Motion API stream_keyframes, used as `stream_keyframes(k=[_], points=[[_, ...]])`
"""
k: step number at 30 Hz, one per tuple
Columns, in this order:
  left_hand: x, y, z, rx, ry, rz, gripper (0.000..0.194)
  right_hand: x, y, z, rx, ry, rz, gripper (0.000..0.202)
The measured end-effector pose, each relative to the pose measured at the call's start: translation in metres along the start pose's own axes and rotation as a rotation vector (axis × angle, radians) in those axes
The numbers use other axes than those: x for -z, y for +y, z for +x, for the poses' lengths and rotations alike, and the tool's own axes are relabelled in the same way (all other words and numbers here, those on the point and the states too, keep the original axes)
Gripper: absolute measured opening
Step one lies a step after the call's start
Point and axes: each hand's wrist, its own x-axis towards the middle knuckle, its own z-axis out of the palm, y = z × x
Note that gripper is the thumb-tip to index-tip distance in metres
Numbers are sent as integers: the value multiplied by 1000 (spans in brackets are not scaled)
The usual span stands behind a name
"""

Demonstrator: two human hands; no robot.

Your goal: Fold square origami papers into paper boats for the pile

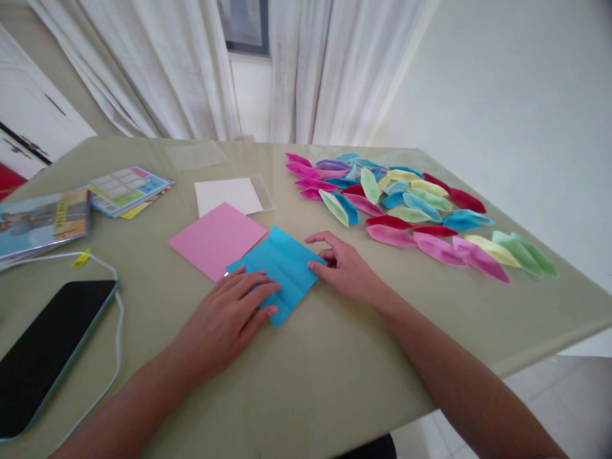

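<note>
A square sheet of blue origami paper [287, 264] with crease lines lies on the table, turned so its corners point toward and away from me. My left hand [234, 306] rests flat on its left part, fingers spread. At the right corner, my right hand [347, 264] grips the sheet with the thumb on top; its index finger is held out and the other fingers are curled, partly hidden. Under the blue sheet's left edge lies a pink paper square [217, 239], which overlaps a white sheet [227, 196] on a clear sleeve.
Several folded colourful paper pieces [392, 197] spread over the table's right side. On the left are a phone [52, 350], a white cable [119, 319], a picture booklet [43, 223] and printed cards [131, 188]. A clear plastic sheet [197, 155] lies at the back.
</note>
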Motion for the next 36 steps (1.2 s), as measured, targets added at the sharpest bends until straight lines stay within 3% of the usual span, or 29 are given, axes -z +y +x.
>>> stream_keyframes(k=[3, 5, 8, 10, 13, 16, 20, 24, 36], points=[[2, 2, -1, -9, -32, 34, 42, 5, -5, -3, 46, -100, 38, 25], [3, 3, -1, -1, -31, 68, 35, 10, -8, -4, 96, -202, 37, 21], [4, 2, 0, 26, -28, 93, 27, 17, -10, -4, 181, -350, -22, 38], [4, -1, -1, 22, -32, 113, 37, 20, -9, -4, 262, -394, -90, 44], [1, -5, -3, -28, -50, 137, 61, 20, -7, -5, 366, -398, -173, 47], [-3, -5, -5, -90, -93, 69, 73, 17, -7, -6, 431, -365, -233, 37], [-1, 0, -6, -108, -114, 13, 66, 14, -9, -7, 526, -369, -356, 16], [3, 5, -6, -120, -138, 48, 60, 12, -11, -6, 574, -424, -394, 9], [10, 10, -6, -167, -158, -76, 50, -6, -14, -10, 439, -392, -307, 7]])
